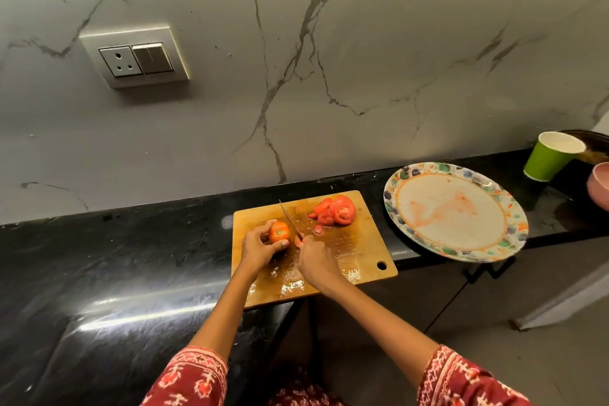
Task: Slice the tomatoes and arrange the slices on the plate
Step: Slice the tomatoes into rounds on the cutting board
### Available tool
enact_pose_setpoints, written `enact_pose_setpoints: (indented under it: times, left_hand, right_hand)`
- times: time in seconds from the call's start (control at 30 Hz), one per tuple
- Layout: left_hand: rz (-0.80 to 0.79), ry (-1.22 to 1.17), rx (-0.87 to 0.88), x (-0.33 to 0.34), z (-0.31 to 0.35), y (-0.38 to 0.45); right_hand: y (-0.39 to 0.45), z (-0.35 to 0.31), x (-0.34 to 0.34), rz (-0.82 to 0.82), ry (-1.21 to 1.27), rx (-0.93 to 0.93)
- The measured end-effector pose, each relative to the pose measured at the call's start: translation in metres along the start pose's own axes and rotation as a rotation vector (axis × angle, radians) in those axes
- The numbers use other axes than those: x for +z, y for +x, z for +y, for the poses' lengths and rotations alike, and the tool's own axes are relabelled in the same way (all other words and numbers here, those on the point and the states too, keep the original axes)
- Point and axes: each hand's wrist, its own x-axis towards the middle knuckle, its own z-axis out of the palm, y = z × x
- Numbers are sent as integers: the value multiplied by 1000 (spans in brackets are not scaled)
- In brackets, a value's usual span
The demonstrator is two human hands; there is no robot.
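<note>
A wooden cutting board (356,241) lies on the black counter. My left hand (258,249) grips a whole tomato (279,232) on the board's left part. My right hand (316,264) is closed on the handle of a knife (290,221), whose blade lies just right of the tomato and points away from me. A pile of tomato slices (336,212) rests at the board's far side, with a small piece (318,229) near it. The floral-rimmed plate (405,224) sits to the right, smeared with juice, no slices on it, and overhangs the counter's edge.
A green paper cup (548,156) and a pink bowl (599,184) stand at the far right, beside a dark tray. A marble wall with a socket panel (135,58) rises behind the counter (115,257). The board's near edge overhangs the counter edge.
</note>
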Motion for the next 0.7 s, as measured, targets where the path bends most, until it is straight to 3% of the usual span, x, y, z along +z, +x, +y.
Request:
enact_pose_setpoints:
  times: [0.7]
  left_hand:
    - [40, 21, 2, 1, 0, 1]
  right_hand:
    - [3, -10, 9, 13, -25, -13]
